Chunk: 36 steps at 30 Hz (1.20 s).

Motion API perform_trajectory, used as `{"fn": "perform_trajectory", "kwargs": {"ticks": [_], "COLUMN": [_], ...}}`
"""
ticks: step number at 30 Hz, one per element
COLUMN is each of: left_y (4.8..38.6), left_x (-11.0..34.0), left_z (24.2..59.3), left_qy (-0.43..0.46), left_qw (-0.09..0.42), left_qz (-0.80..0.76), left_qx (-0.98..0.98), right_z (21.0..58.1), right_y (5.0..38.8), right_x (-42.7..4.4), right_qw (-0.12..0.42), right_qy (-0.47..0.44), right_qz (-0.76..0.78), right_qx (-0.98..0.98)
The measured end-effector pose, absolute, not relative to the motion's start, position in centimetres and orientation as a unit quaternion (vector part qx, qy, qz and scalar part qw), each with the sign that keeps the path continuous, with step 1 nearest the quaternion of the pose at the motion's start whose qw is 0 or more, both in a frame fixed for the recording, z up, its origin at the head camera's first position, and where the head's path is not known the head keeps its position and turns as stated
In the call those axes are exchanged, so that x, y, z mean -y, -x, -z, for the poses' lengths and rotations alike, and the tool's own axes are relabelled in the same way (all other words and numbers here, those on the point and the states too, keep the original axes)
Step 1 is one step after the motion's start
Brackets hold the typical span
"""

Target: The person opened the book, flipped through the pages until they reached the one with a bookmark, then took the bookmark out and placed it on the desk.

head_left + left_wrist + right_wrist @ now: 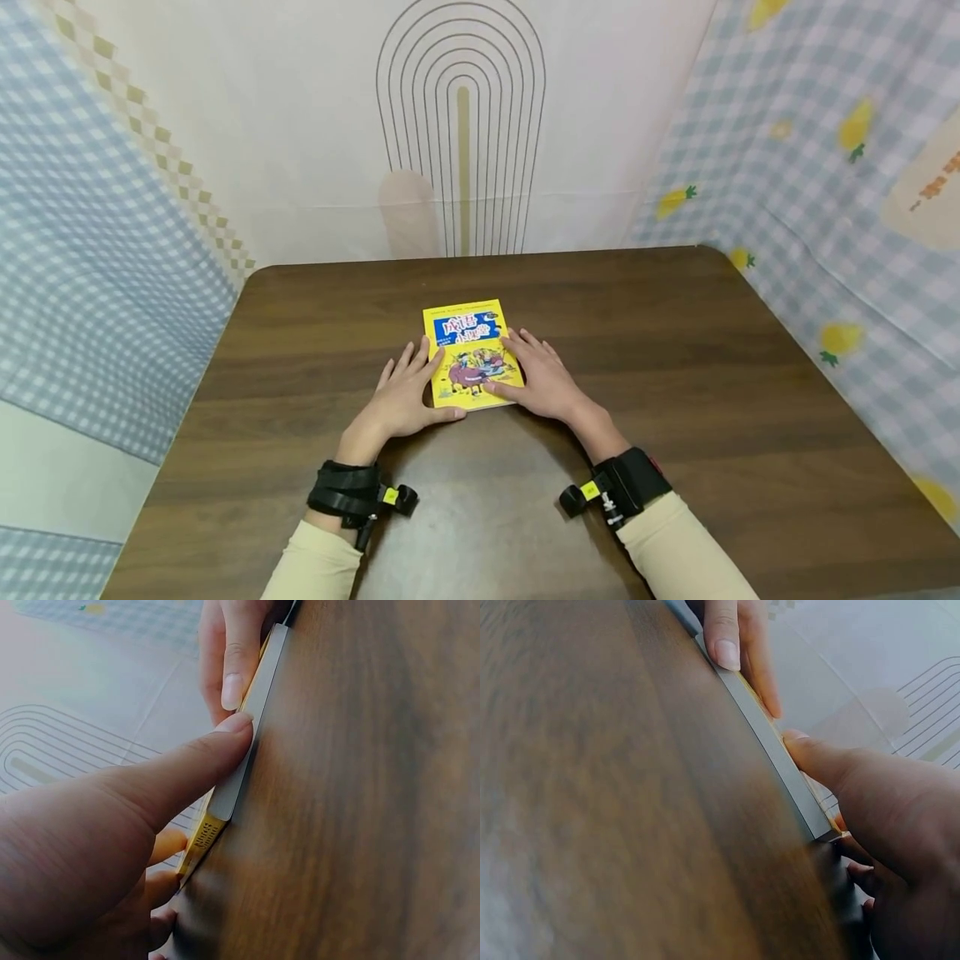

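A yellow book [480, 367] with a blue title panel and a cartoon picture lies flat on the wooden table, its cover facing up. Along its left edge, my left hand [405, 398] rests with fingers spread and fairly straight. The left thumb touches the near edge, where the page block [251, 742] shows in the left wrist view. My right hand [547, 379] lies at the right edge, its fingers extended along that side and its thumb on the lower cover. The right wrist view shows the same near edge of the book [776, 754] between both hands.
The brown table [712, 400] extends on all sides of the book. Behind it hangs a pale cloth [300, 125] with arch lines; checked cloths [97, 208] hang at the left and right. Both wrists wear black straps [347, 489] with small cameras.
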State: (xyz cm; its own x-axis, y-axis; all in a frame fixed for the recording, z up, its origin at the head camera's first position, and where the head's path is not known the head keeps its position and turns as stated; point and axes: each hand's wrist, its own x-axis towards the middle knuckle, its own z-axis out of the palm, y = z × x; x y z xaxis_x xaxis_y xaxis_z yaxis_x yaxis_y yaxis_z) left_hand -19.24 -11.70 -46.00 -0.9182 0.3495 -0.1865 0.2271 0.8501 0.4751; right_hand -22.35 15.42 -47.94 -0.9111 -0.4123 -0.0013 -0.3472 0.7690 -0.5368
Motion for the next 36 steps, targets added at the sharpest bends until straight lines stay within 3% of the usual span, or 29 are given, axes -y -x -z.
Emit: {"fn": "perform_trajectory", "kwargs": {"ticks": [36], "left_y": [19.24], "left_x": [11.90], "left_z": [46.08], "left_qy": [-0.147], "left_qw": [0.132], "left_qz": [-0.236], "left_qx": [-0.951], "right_z": [48.37], "right_y": [22.42], "right_x": [-15.22], "right_qw": [0.045], "right_qy": [0.189], "right_qz": [0.311], "right_qx": [-0.930]}}
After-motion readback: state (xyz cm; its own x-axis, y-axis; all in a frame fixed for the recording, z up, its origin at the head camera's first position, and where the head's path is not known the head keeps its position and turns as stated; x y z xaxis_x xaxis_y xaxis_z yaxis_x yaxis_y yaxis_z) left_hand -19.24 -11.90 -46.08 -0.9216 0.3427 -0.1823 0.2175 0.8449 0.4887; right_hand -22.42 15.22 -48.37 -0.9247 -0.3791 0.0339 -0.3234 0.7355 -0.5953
